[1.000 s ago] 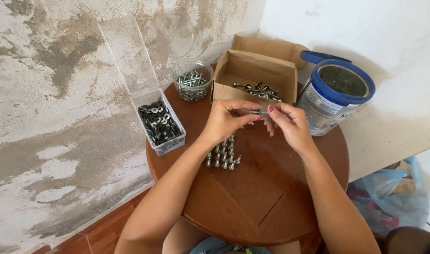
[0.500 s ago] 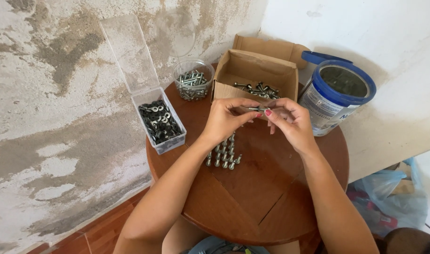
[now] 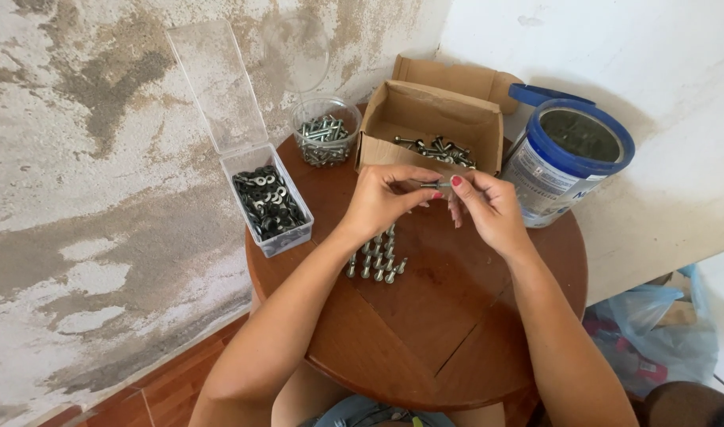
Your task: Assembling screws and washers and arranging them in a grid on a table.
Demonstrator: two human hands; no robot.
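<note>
My left hand (image 3: 384,199) and my right hand (image 3: 485,205) meet above the round wooden table (image 3: 425,324), both pinching one small metal bolt (image 3: 435,185) held level between the fingertips. Just below the hands, a cluster of bolts (image 3: 376,259) stands upright on the tabletop. An open cardboard box (image 3: 430,126) with more bolts lies right behind the hands. A round clear tub of bolts (image 3: 325,140) sits to the box's left.
A clear rectangular box of dark washers (image 3: 269,204) with its lid raised stands at the table's left edge. A blue-rimmed tin can (image 3: 566,162) sits at the right. A peeling wall is behind; a blue plastic bag (image 3: 655,340) lies on the floor at right.
Both hands stay together over the table, with only small finger movements on the bolt. Nothing else has shifted.
</note>
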